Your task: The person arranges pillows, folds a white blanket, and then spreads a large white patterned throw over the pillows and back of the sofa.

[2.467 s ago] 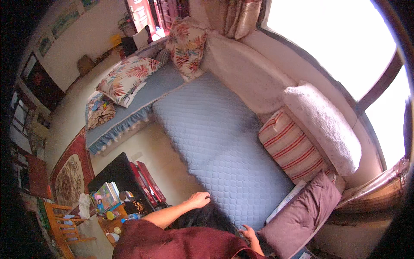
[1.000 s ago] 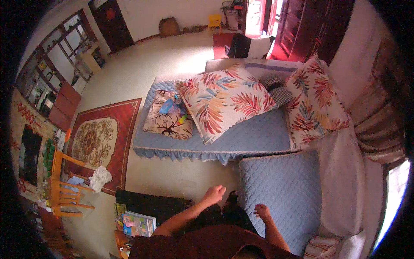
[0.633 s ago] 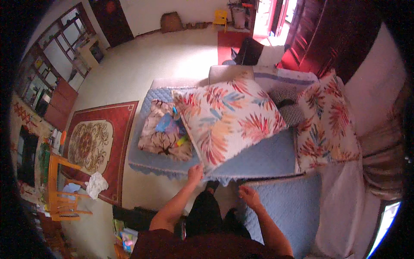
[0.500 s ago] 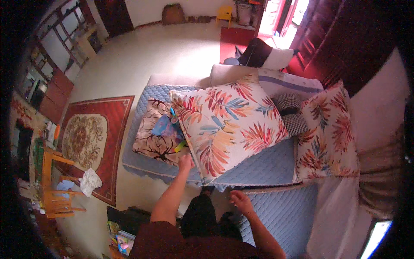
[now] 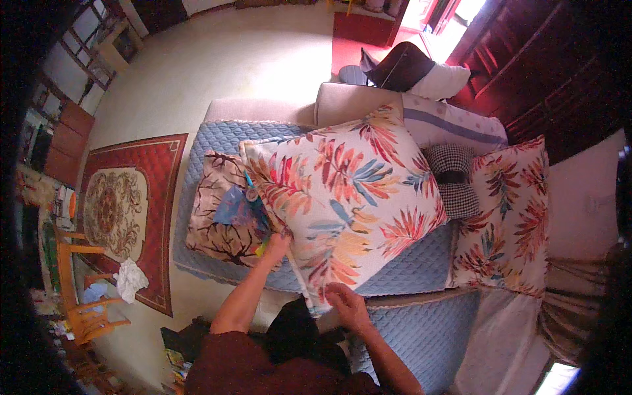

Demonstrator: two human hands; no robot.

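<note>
A large square cushion (image 5: 359,197) with red, orange and blue leaf prints lies aslant on the blue quilted sofa cover (image 5: 415,266). My left hand (image 5: 279,243) is closed on its left edge, the fingertips partly hidden by the fabric. At the near corner, my right hand (image 5: 349,308) has its bent fingers closed on the cloth. Left of the cushion rests a pink-brown cushion (image 5: 220,237) with dark branch prints. On it lie a blue cloth-like piece (image 5: 236,205) and a light-blue-handled item (image 5: 249,181), possibly scissors. A yellow-green thing (image 5: 261,249) shows beside my left hand.
A second leaf-print cushion (image 5: 503,217) leans at the right end, beside a black-and-white checked pillow (image 5: 453,181). A wooden chair (image 5: 89,309) with white cloth (image 5: 131,280) stands left, near a red patterned rug (image 5: 161,224). Dark and white items (image 5: 421,76) lie behind the sofa.
My right hand has moved up and left onto the cushion's near corner. My left hand has closed on its edge. That near corner has come toward me, and the view has shifted slightly.
</note>
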